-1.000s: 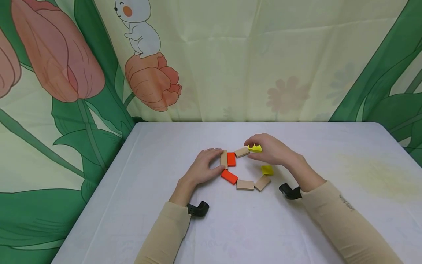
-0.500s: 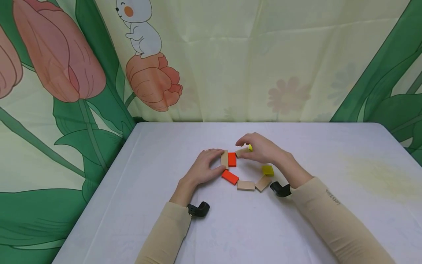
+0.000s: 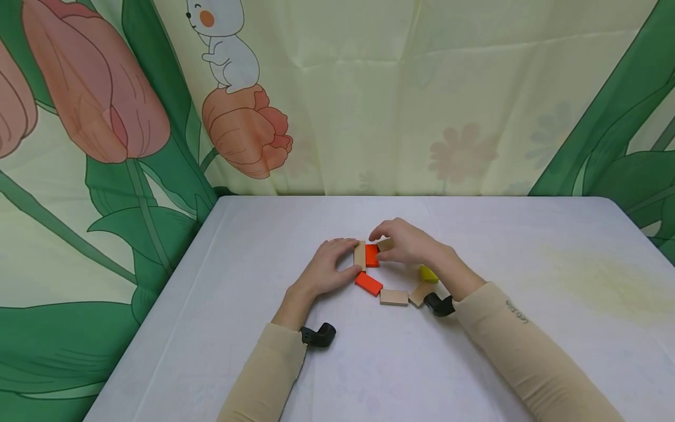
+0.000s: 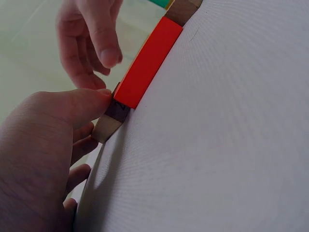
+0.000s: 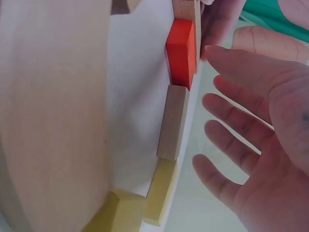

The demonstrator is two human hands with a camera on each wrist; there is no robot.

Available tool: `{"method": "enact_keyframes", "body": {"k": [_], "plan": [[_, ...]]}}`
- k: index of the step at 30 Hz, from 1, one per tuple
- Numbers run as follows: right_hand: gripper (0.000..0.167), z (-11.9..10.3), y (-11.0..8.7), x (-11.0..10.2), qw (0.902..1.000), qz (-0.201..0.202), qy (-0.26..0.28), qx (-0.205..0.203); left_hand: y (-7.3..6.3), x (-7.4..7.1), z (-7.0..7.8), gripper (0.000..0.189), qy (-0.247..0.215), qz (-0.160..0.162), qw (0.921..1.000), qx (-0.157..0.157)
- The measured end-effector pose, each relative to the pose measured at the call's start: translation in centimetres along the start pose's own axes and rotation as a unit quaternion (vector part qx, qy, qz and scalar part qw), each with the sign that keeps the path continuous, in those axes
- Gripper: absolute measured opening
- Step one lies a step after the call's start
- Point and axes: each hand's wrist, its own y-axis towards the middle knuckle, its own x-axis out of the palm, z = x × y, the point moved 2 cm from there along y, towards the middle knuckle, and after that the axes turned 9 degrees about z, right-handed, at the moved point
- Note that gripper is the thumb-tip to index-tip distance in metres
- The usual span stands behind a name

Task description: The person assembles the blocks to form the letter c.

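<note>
My left hand (image 3: 326, 268) pinches a plain wooden block (image 3: 360, 256) between thumb and fingertips at the left end of a ring of blocks. Right beside that block stands a red block (image 3: 371, 256). My right hand (image 3: 408, 243) hovers over the ring's far side, its fingers loosely bent and holding nothing. In the right wrist view its thumb tip is close to the red block, and another wooden block (image 5: 173, 121) and a yellow block (image 5: 161, 191) line up past it. A second red block (image 4: 149, 63) runs from my left thumb in the left wrist view.
Along the ring's near side lie wooden blocks (image 3: 394, 298) and a yellow block (image 3: 428, 274), partly covered by the right forearm. A white cloth covers the table (image 3: 211, 351). Behind it hangs a printed curtain (image 3: 358, 117).
My right hand has moved left along the far side, off the far yellow block and over the wooden and red blocks. The left hand has stayed at its wooden block.
</note>
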Motion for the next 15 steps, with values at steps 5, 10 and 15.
{"method": "enact_keyframes", "body": {"k": [5, 10, 15], "plan": [[0.037, -0.24, 0.21, 0.36, 0.9999, -0.01, -0.012, -0.001, 0.04, 0.07, -0.12, 0.059, 0.001, -0.001, 1.0, 0.005], [0.037, -0.41, 0.32, 0.58, 0.9997, -0.014, -0.018, -0.009, 0.07, 0.11, -0.17, 0.059, 0.0, 0.0, 1.0, 0.007], [0.038, -0.31, 0.36, 0.93, 0.9993, -0.015, -0.031, -0.015, 0.06, 0.08, -0.18, 0.059, -0.003, 0.001, 1.0, 0.008]]}}
